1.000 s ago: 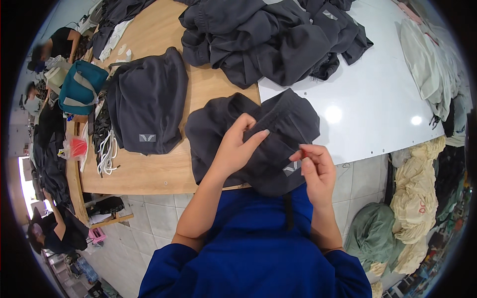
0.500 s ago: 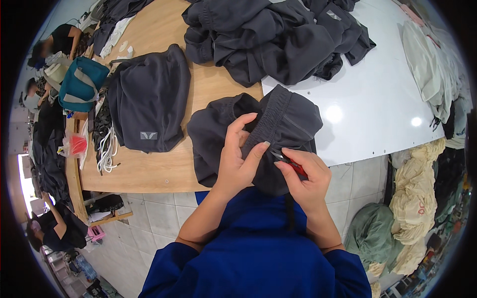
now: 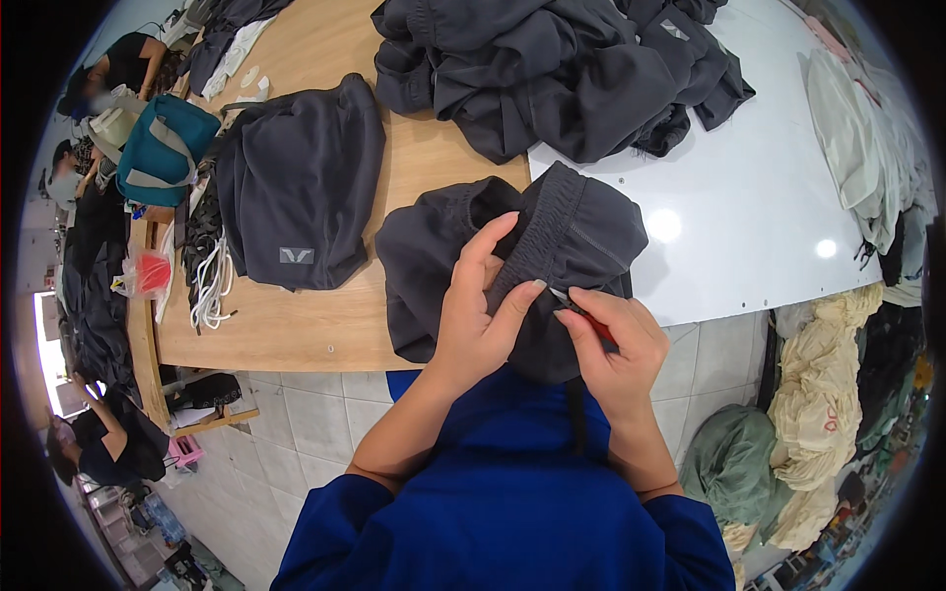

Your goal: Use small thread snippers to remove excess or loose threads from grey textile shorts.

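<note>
A dark grey garment (image 3: pixel 601 231) with a gathered elastic waistband lies bunched at the table's near edge, partly hanging over it. My left hand (image 3: pixel 478 300) grips the waistband, thumb on top and the other fingers reaching into the opening. Just right of that thumb, my right hand (image 3: pixel 626 350) pinches a small red-handled tool (image 3: pixel 601 329) with a metal tip. Its tip meets the cloth just below the waistband. My fingers cover most of the tool, so its exact kind is hidden.
Left of the garment lies a folded dark grey garment (image 3: pixel 301 197) beside white cords (image 3: pixel 210 286) and a teal bag (image 3: pixel 168 148). A dark garment pile (image 3: pixel 552 79) fills the table's far side. Cream cloth (image 3: pixel 823 394) and a green bundle (image 3: pixel 731 453) stand at right. Other people are at left.
The view has shifted slightly. My right fingers have closed further over the red-handled tool, so less of its metal tip shows. My left hand keeps its hold on the waistband.
</note>
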A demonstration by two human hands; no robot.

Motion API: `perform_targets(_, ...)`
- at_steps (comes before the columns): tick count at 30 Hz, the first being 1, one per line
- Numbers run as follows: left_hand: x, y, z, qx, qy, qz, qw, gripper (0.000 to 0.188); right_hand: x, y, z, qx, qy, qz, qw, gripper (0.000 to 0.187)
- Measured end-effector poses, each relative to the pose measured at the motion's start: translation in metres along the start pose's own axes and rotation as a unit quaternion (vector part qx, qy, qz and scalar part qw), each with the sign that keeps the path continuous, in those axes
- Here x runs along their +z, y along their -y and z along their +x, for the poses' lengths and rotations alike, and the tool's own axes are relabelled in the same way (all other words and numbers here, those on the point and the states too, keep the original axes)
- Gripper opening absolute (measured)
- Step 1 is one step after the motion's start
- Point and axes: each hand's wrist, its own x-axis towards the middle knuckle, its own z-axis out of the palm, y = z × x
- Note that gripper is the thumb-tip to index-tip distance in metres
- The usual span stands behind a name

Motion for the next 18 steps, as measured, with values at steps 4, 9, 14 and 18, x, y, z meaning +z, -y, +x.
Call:
perform_targets(4,-0.002,-0.001,0.005,0.023,-0.01,-0.076,0.997,0.045,0.001,-0.006,-0.008,0.173,-0.046,0.186,0.966,0.024)
perform_targets(9,-0.048,0.005,0.026,0.062,-0.052,0.25,0.965,0.018,-0.012,-0.032,-0.01,0.234,-0.058,0.289,0.927,0.022)
perform_targets(14,-0.061,0.011,0.025,0.106,-0.214,0.196,0.951,0.016,-0.014,-0.05,-0.016,0.294,-0.066,0.311,0.901,0.024)
perform_targets(18,-0.027,0.011,0.016,0.016,0.02,0.078,0.997,0.02,-0.005,-0.055,-0.02,0.333,-0.069,0.341,0.876,0.024)
